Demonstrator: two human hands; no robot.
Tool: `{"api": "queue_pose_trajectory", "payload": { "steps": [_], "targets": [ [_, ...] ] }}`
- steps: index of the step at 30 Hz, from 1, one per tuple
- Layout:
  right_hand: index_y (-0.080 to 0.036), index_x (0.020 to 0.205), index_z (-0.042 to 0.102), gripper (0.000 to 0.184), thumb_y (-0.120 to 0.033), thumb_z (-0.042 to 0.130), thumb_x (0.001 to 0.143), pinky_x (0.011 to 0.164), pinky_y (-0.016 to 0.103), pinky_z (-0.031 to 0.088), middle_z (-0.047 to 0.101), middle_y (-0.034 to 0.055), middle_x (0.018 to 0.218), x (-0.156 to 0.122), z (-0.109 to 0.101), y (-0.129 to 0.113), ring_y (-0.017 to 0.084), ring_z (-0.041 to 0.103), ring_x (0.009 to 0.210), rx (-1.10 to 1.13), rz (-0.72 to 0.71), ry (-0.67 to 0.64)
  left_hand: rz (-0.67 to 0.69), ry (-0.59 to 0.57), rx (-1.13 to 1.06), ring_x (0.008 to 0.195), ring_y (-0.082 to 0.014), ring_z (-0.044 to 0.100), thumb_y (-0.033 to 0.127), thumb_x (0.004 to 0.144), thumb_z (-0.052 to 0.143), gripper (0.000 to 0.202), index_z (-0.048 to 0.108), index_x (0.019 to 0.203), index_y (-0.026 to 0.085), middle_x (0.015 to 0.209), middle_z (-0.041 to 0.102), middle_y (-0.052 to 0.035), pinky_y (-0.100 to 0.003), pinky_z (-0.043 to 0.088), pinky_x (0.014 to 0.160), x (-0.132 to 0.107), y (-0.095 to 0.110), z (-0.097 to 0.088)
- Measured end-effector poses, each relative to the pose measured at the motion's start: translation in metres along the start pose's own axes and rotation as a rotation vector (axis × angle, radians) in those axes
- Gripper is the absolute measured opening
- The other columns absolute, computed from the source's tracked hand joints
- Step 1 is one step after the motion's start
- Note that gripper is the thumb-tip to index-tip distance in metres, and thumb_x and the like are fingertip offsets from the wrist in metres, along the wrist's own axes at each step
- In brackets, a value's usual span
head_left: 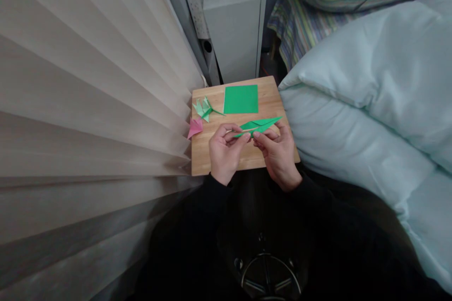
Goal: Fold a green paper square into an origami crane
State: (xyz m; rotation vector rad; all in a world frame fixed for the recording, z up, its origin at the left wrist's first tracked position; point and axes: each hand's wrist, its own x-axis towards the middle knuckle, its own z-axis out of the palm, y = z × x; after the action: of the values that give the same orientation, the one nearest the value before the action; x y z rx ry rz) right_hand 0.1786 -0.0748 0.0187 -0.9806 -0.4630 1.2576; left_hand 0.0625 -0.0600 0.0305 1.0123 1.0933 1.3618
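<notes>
Both my hands pinch a long, narrow folded green paper piece (263, 124) above a small wooden board (208, 155). My left hand (224, 150) grips its left end with thumb and fingers closed. My right hand (278, 153) pinches it near the middle, and the pointed tip sticks out to the right. A flat green paper square (240, 99) lies at the board's far side. At the far left of the board lies a light green folded paper shape (204, 109), and a pink folded paper piece (195, 127) sits at the left edge.
A pleated beige curtain (88, 103) fills the left side. A pale blue duvet (370, 103) lies to the right, with striped bedding (318, 4) behind it. A white cabinet (233, 28) and a power strip (197, 16) stand beyond the board.
</notes>
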Motion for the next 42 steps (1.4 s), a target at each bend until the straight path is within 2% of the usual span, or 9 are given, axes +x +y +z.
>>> {"api": "queue_pose_trajectory", "payload": {
  "steps": [4, 10, 12, 15, 17, 19, 29, 36, 42],
  "targets": [
    [-0.029, 0.129, 0.046, 0.079, -0.023, 0.090, 0.064, 0.068, 0.027, 0.054, 0.067, -0.0145, 0.065, 0.000, 0.000, -0.001, 0.011, 0.066, 0.061, -0.053, -0.073, 0.014, -0.025, 0.075, -0.113, 0.067, -0.0132, 0.074, 0.030, 0.068, 0.092, 0.039, 0.059, 0.086, 0.020, 0.071, 0.075, 0.0027, -0.026, 0.060, 0.072, -0.004, -0.003, 0.006],
    [-0.029, 0.148, 0.035, 0.102, -0.027, 0.091, 0.063, 0.071, 0.030, 0.057, 0.068, -0.0138, 0.065, 0.004, 0.000, 0.000, 0.013, 0.067, 0.062, -0.102, -0.156, 0.055, -0.177, 0.248, -0.372, 0.067, -0.0093, 0.071, 0.027, 0.060, 0.096, 0.049, 0.057, 0.088, 0.020, 0.071, 0.072, 0.0061, -0.024, 0.059, 0.078, -0.007, -0.005, 0.018],
    [-0.029, 0.142, 0.043, 0.095, -0.027, 0.092, 0.061, 0.069, 0.029, 0.057, 0.068, -0.0138, 0.064, 0.006, 0.000, -0.002, 0.013, 0.066, 0.061, -0.075, -0.110, 0.047, -0.190, 0.242, -0.379, 0.067, -0.0090, 0.071, 0.027, 0.059, 0.096, 0.049, 0.058, 0.088, 0.019, 0.072, 0.072, 0.0059, -0.024, 0.058, 0.078, -0.005, -0.004, 0.020],
    [-0.025, 0.108, 0.064, 0.059, -0.029, 0.094, 0.057, 0.064, 0.025, 0.056, 0.072, -0.0090, 0.072, 0.006, 0.002, -0.008, 0.011, 0.066, 0.063, 0.002, 0.018, 0.017, -0.141, 0.193, -0.298, 0.065, -0.0095, 0.070, 0.028, 0.061, 0.095, 0.045, 0.061, 0.088, 0.018, 0.068, 0.071, 0.0058, -0.023, 0.056, 0.074, -0.002, -0.004, 0.022],
    [-0.021, 0.086, 0.067, 0.041, -0.030, 0.095, 0.057, 0.061, 0.022, 0.055, 0.074, -0.0050, 0.077, 0.004, 0.004, -0.012, 0.010, 0.066, 0.067, 0.046, 0.094, -0.008, -0.097, 0.168, -0.219, 0.064, -0.0100, 0.070, 0.028, 0.063, 0.094, 0.042, 0.062, 0.089, 0.018, 0.066, 0.070, 0.0053, -0.022, 0.054, 0.070, 0.000, -0.007, 0.023],
    [-0.020, 0.077, 0.069, 0.034, -0.031, 0.095, 0.058, 0.058, 0.021, 0.054, 0.073, -0.0032, 0.077, 0.003, 0.005, -0.015, 0.009, 0.064, 0.067, 0.063, 0.137, -0.021, -0.070, 0.164, -0.176, 0.064, -0.0100, 0.069, 0.029, 0.065, 0.093, 0.040, 0.064, 0.090, 0.018, 0.066, 0.070, 0.0051, -0.022, 0.052, 0.068, 0.000, -0.009, 0.023],
    [-0.019, 0.072, 0.074, 0.030, -0.031, 0.096, 0.056, 0.055, 0.022, 0.051, 0.073, -0.0017, 0.071, 0.004, 0.005, -0.016, 0.008, 0.059, 0.058, 0.103, 0.149, -0.031, -0.197, 0.006, -0.316, 0.064, -0.0090, 0.063, 0.033, 0.068, 0.092, 0.031, 0.067, 0.080, 0.018, 0.073, 0.070, 0.0024, -0.024, 0.053, 0.067, -0.003, -0.009, 0.028],
    [-0.020, 0.072, 0.073, 0.027, -0.031, 0.094, 0.060, 0.053, 0.022, 0.048, 0.071, -0.0025, 0.070, 0.003, 0.005, -0.018, 0.008, 0.057, 0.058, 0.071, 0.128, -0.054, -0.165, 0.033, -0.325, 0.061, -0.0089, 0.062, 0.031, 0.066, 0.092, 0.027, 0.069, 0.076, 0.019, 0.073, 0.070, 0.0029, -0.024, 0.051, 0.061, -0.003, -0.007, 0.028],
    [-0.020, 0.071, 0.072, 0.028, -0.033, 0.094, 0.059, 0.052, 0.023, 0.047, 0.069, -0.0025, 0.068, 0.002, 0.006, -0.016, 0.008, 0.053, 0.057, 0.051, 0.096, -0.067, -0.140, 0.100, -0.272, 0.065, -0.0074, 0.063, 0.029, 0.063, 0.092, 0.025, 0.071, 0.073, 0.019, 0.074, 0.072, 0.0030, -0.022, 0.052, 0.066, -0.002, -0.008, 0.025]
  ]
}}
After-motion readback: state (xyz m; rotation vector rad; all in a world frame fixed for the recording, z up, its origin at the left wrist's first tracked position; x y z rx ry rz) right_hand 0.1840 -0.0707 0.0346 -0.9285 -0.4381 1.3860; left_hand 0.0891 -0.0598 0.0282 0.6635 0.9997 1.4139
